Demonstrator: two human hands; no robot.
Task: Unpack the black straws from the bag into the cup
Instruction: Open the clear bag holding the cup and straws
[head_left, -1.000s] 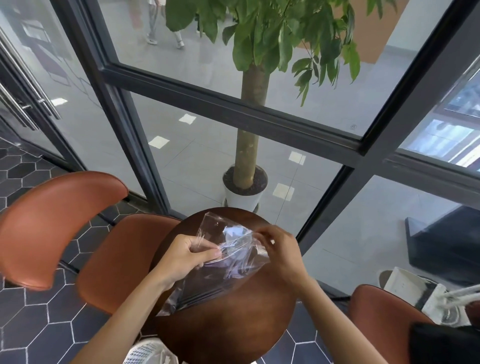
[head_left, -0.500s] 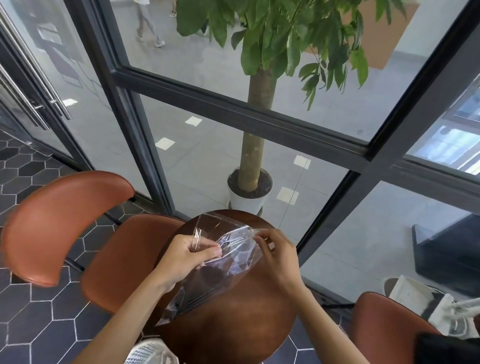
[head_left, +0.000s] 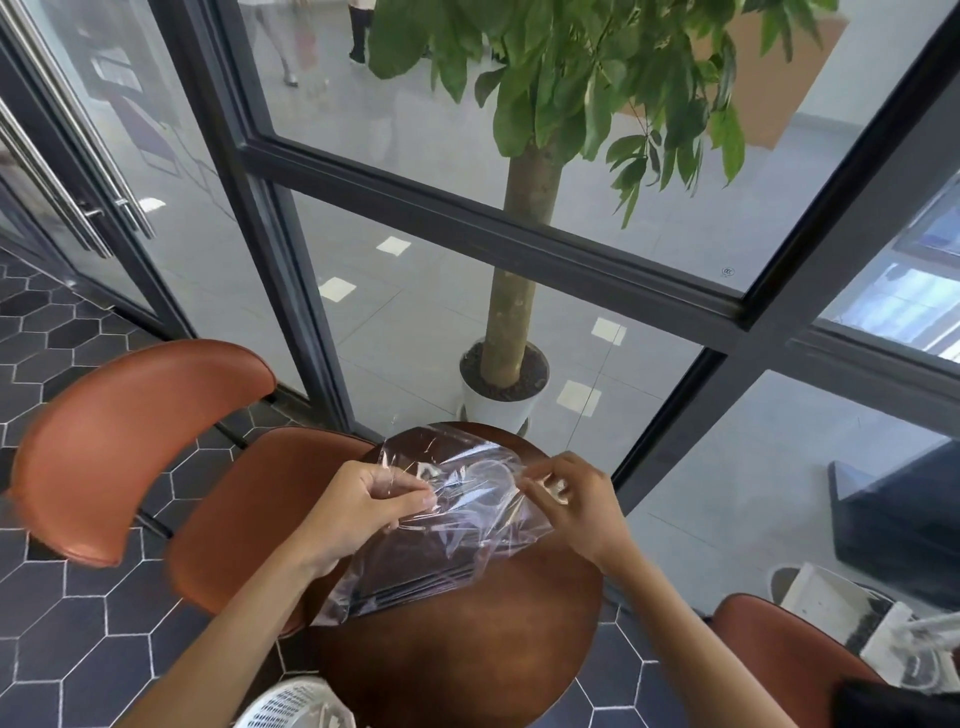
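Observation:
A clear plastic bag (head_left: 457, 540) is lifted over the far half of a round brown table (head_left: 467, 654). Thin black straws (head_left: 410, 590) lie along the bag's lower end, near the table's left edge. My left hand (head_left: 358, 514) pinches the left side of the bag's upper end. My right hand (head_left: 576, 509) pinches the right side, and the film is stretched between them. A rounded clear outline shows through the film; I cannot tell whether it is the cup.
An orange-brown chair (head_left: 130, 441) stands left of the table and another (head_left: 779, 654) at the lower right. A white perforated basket (head_left: 296, 706) sits at the bottom edge. A dark-framed glass wall (head_left: 291, 291) runs right behind the table, with a potted tree (head_left: 504, 395) beyond it.
My hands have drawn apart, the right one moving right, and the top of the bag is spread wider between them. The view has tilted slightly.

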